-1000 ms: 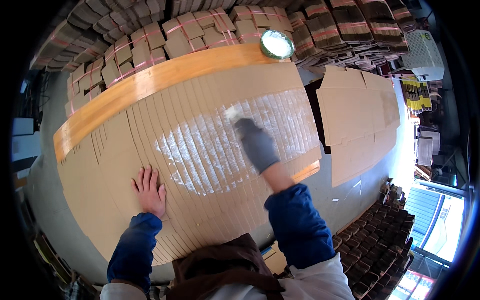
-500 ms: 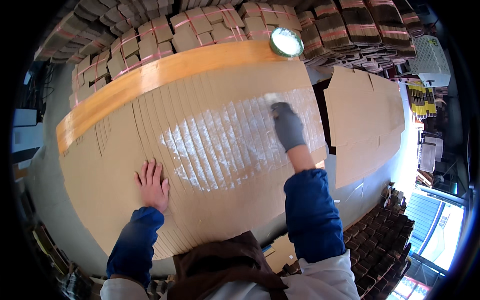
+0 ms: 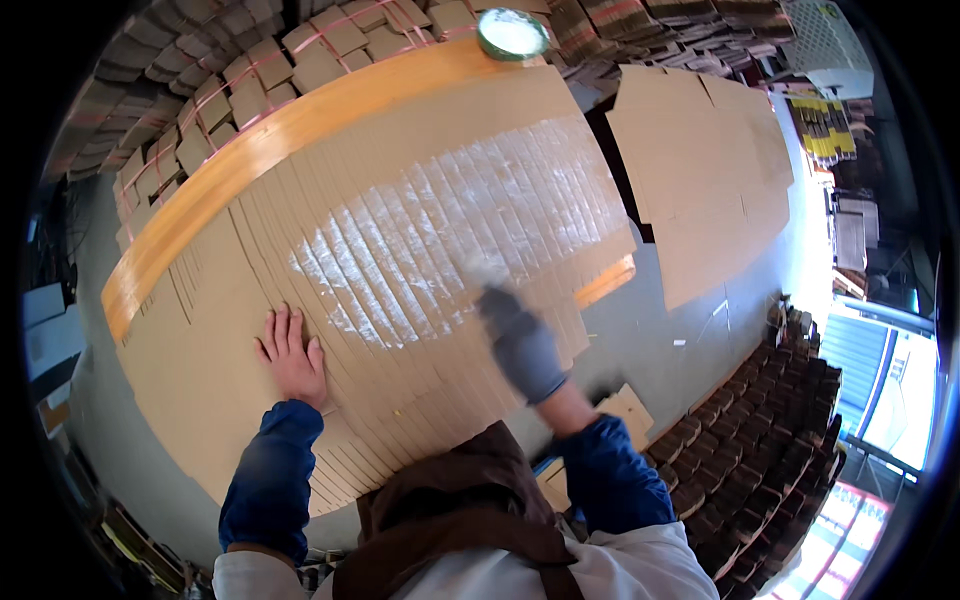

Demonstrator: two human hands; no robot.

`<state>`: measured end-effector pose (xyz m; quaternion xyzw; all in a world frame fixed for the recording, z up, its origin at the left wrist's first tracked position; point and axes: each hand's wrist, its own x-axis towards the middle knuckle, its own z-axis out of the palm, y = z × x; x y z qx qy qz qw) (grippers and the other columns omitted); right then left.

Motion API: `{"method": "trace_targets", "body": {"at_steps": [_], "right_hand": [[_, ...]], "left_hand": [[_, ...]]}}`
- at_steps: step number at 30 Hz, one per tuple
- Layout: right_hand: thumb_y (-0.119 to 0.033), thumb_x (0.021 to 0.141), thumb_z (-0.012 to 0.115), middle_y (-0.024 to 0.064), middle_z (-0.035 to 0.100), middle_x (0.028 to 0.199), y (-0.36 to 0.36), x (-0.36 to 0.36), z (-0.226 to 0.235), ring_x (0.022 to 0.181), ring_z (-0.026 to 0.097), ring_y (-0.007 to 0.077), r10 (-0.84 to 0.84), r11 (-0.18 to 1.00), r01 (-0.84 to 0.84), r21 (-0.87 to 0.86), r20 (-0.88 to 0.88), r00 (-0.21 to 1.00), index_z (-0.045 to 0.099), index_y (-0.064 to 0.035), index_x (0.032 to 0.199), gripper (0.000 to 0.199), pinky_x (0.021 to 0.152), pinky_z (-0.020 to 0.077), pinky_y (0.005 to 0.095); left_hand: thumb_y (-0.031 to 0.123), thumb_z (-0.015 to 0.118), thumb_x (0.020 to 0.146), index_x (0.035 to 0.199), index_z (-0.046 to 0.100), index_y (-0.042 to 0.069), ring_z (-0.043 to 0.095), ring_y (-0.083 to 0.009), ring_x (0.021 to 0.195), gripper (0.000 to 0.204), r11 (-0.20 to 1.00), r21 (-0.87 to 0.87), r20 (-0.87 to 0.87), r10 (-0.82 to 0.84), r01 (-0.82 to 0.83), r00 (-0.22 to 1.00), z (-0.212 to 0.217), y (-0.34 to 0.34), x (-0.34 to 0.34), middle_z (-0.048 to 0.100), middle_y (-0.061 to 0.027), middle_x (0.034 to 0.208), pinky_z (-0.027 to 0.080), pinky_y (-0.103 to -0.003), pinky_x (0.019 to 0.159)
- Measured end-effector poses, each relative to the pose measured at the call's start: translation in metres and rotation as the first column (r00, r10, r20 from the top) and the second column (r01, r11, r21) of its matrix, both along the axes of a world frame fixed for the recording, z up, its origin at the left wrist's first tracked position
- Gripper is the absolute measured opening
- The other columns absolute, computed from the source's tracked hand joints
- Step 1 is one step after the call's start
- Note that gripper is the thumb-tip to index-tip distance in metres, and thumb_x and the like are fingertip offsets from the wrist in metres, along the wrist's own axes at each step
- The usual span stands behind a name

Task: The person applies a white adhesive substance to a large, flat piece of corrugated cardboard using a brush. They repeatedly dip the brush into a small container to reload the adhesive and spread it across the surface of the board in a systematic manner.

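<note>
Fanned-out cardboard sheets (image 3: pixel 230 370) lie overlapped in front of me, their edges forming narrow steps. A broad patch of white paste (image 3: pixel 450 200) covers the stepped edges. My left hand (image 3: pixel 292 360), bare, rests flat on the cardboard left of the paste, fingers spread. My right hand (image 3: pixel 520 345), in a dark grey glove, is closed around a pale brush (image 3: pixel 487 268) at the near edge of the paste. Motion blurs the brush, and the fist hides most of its handle. At the board's far end stands a green bowl (image 3: pixel 512 35) with white paste in it.
An orange wooden board (image 3: pixel 290 125) runs along the far side of the sheets. Behind it are tied cardboard bundles (image 3: pixel 325 45). More flat cardboard (image 3: pixel 700 180) lies to the right, and stacked dark cardboard pieces (image 3: pixel 750 440) stand at the near right.
My right hand has swept the brush from the far right of the paste toward me and leftward. My left hand stays flat on the cardboard. The view has shifted.
</note>
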<state>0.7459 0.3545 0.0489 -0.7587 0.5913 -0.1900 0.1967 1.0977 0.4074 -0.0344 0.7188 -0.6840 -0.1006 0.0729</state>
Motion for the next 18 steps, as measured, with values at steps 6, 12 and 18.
{"method": "trace_targets", "body": {"at_steps": [6, 12, 18], "right_hand": [[0.002, 0.085, 0.055, 0.0192, 0.064, 0.118, -0.009, -0.069, -0.018, 0.094, 0.067, 0.0372, -0.314, 0.942, 0.321, 0.098, -0.081, 0.946, 0.068, -0.0027, 0.103, 0.023, 0.08, 0.0554, 0.0401], [-0.008, 0.087, 0.056, 0.0101, 0.061, 0.125, 0.032, -0.061, -0.023, 0.102, 0.064, 0.0309, 0.039, 0.999, -0.03, 0.038, -0.251, 0.967, 0.067, -0.0122, 0.109, 0.025, 0.084, 0.0541, 0.0418], [-0.006, 0.084, 0.058, 0.0103, 0.06, 0.121, 0.02, -0.086, -0.006, 0.1, 0.064, 0.032, -0.008, 0.997, 0.028, 0.065, -0.283, 0.959, 0.064, -0.0115, 0.104, 0.022, 0.077, 0.0556, 0.0433]], "left_hand": [[0.026, 0.047, 0.096, 0.145, 0.042, 0.01, 0.023, -0.0313, 0.147, 0.052, 1.0, 0.003, 0.017, -0.003, 0.003, 1.0, -0.001, 0.002, 0.0, 0.033, -0.0077, 0.157, 0.009, -0.059, 0.116], [0.026, 0.046, 0.096, 0.145, 0.042, 0.009, 0.023, -0.0318, 0.146, 0.051, 1.0, -0.028, 0.023, -0.007, 0.008, 1.0, -0.007, 0.001, 0.002, 0.033, -0.0086, 0.157, 0.009, -0.059, 0.116], [0.025, 0.046, 0.096, 0.146, 0.042, 0.01, 0.023, -0.032, 0.147, 0.052, 1.0, -0.004, 0.022, 0.003, -0.003, 1.0, -0.004, 0.004, 0.002, 0.032, -0.0093, 0.157, 0.008, -0.058, 0.116]]}}
